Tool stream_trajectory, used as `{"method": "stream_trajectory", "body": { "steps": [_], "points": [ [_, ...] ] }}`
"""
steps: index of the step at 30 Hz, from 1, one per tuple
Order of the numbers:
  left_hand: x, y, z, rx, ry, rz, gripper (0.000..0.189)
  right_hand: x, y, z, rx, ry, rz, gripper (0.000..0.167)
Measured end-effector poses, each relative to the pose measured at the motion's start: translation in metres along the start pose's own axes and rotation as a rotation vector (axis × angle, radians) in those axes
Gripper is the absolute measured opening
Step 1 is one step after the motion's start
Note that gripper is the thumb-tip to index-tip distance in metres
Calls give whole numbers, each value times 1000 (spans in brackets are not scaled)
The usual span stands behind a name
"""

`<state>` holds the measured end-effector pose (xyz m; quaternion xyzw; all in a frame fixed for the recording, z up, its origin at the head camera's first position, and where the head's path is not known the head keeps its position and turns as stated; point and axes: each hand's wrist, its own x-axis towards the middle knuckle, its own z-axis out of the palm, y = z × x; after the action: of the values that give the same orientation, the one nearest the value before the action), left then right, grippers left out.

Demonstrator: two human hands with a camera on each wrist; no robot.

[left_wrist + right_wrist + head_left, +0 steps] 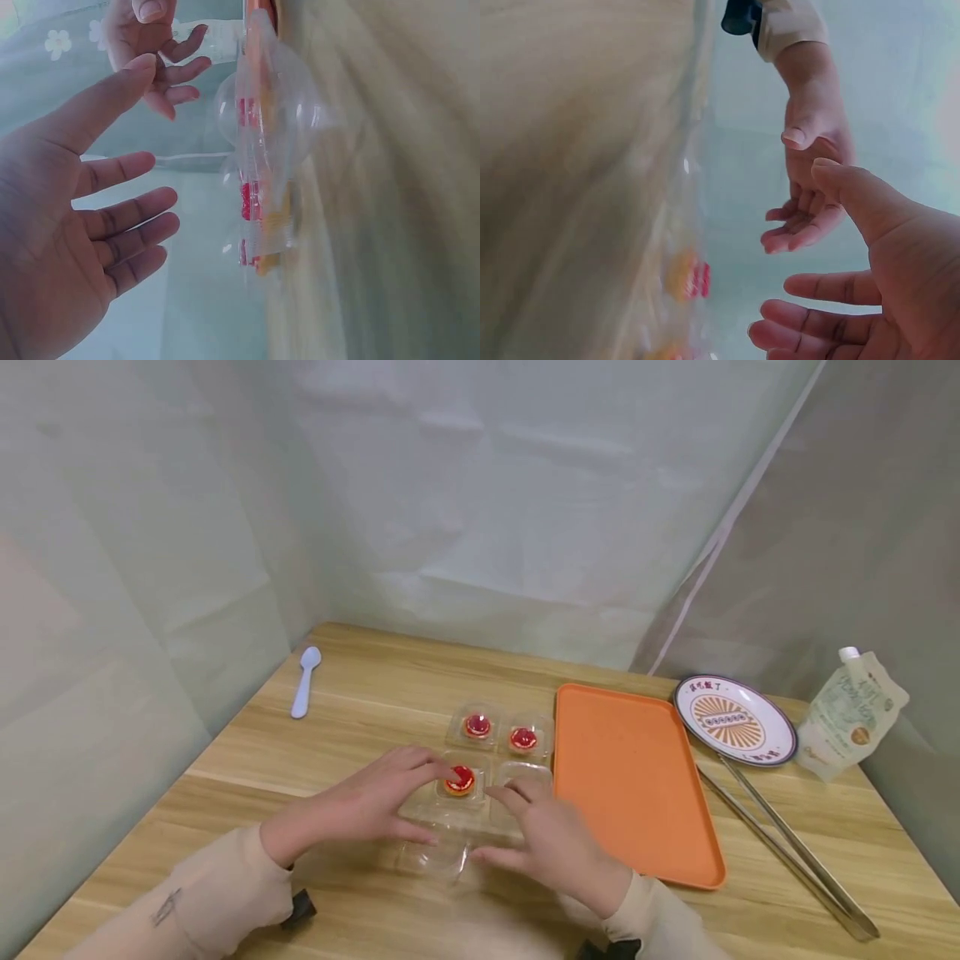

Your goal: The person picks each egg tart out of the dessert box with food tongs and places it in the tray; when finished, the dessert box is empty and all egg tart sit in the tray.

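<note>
Both hands hover over a cluster of clear plastic boxes on the table, holding nothing. My left hand has its fingers spread, its index fingertip overlapping a red-topped tart in the head view. From the other side my right hand faces it, fingers apart, over the boxes' right part. A clear compartment in front lies between the two thumbs. Behind are two more red tarts, one at left and one at right. In the left wrist view, a gap separates the left hand from the plastic.
An orange tray lies right of the boxes. Beyond it are a patterned plate, metal tongs and a spouted pouch. A pale blue spoon lies at the back left. Grey cloth walls surround the table.
</note>
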<state>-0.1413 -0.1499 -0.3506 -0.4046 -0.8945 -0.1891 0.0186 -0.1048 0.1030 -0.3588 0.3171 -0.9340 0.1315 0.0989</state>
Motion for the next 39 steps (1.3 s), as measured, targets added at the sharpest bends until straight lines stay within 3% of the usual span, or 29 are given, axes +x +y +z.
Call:
{"method": "stream_trajectory", "body": {
  "steps": [6,10,17,21,26,39],
  "points": [
    [22,-1,-2,-1,14,45,71,-2,16,-12,-7,93,-12,63],
    [37,-4,1,5,12,55,72,1,25,-18,-7,92,-8,60],
    [66,-9,15,-44,-123,-37,77,7,41,-23,9,22,37,60],
    [79,-11,24,-44,-160,-24,79,9,50,-20,-9,-21,41,64],
    [87,-14,31,-11,-181,1,83,11,57,-12,-26,-49,6,65],
    [94,-15,45,19,-224,-51,85,21,59,4,-72,-99,-82,55]
  ]
}}
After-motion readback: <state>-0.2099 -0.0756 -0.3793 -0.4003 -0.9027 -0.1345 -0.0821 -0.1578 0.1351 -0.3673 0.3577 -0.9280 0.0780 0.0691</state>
